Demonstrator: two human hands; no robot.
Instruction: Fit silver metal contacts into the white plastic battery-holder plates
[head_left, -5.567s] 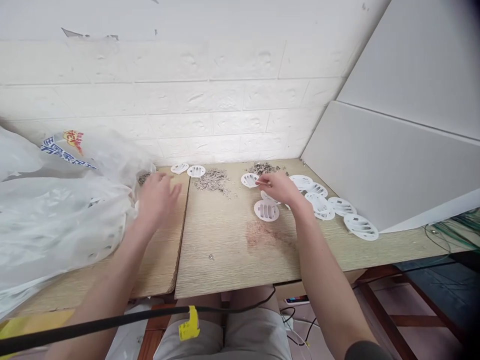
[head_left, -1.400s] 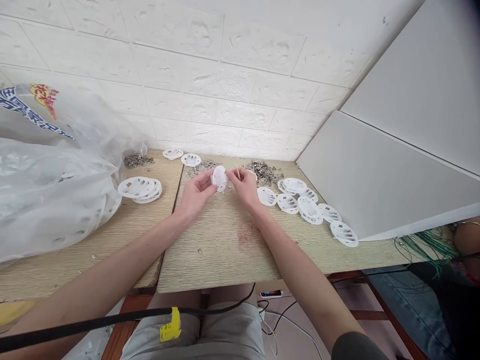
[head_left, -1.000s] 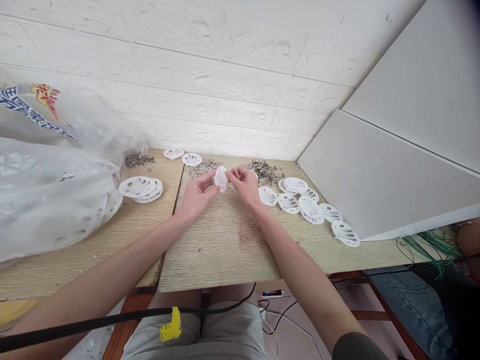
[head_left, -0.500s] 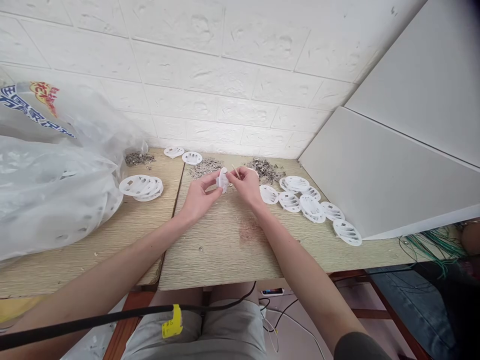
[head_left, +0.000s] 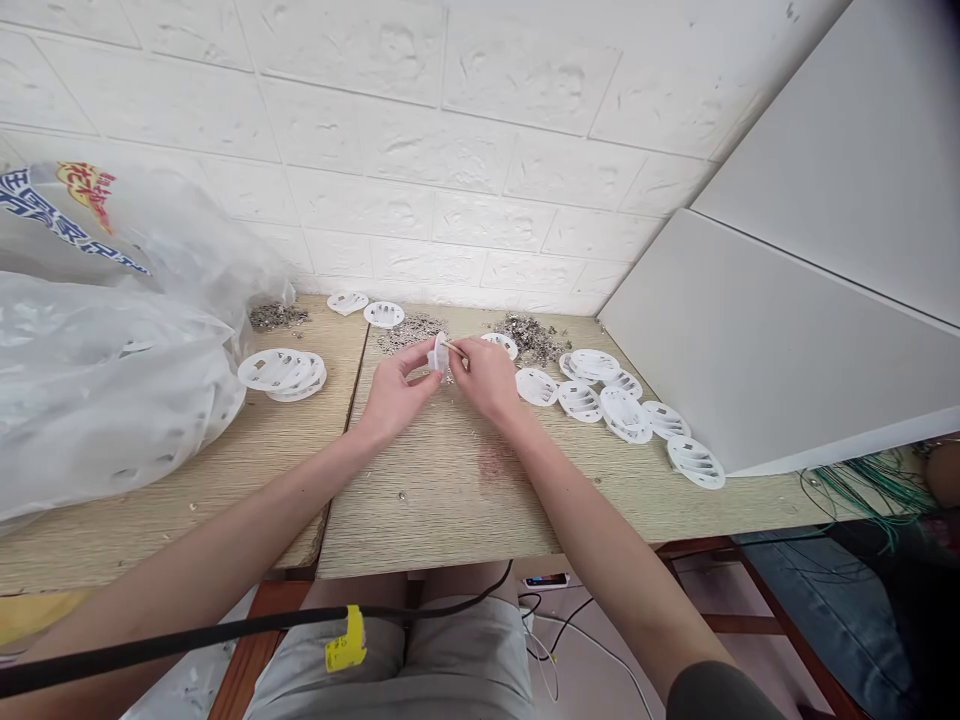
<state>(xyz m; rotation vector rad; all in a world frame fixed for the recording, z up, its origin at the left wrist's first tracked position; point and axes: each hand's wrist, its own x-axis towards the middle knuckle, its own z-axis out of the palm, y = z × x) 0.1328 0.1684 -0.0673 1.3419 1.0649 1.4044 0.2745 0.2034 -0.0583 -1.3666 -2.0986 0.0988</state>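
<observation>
Between the fingers and thumb of my left hand (head_left: pixel 400 394) is a white plastic disc (head_left: pixel 439 354), held on edge above the table. My right hand (head_left: pixel 486 376) pinches a thin wooden stick (head_left: pixel 453 348), whose tip meets the disc's right face. Small metal pieces (head_left: pixel 411 332) are scattered just behind my left hand, and a darker heap of metal pieces (head_left: pixel 531 338) lies beyond my right hand. One slotted white disc (head_left: pixel 537 387) rests on the table beside my right wrist.
More slotted discs (head_left: pixel 627 412) lie overlapping at the right, near a grey-white panel (head_left: pixel 817 350). A disc stack (head_left: pixel 282 372) and a big translucent plastic bag (head_left: pixel 112 390) occupy the left. Green wires (head_left: pixel 862 495) sit at the far right. A black cable (head_left: pixel 255 632) crosses above my lap.
My right hand has shifted slightly left, bringing the stick from a raised angle to a flatter one against the disc. The disc has moved a little left in my left hand.
</observation>
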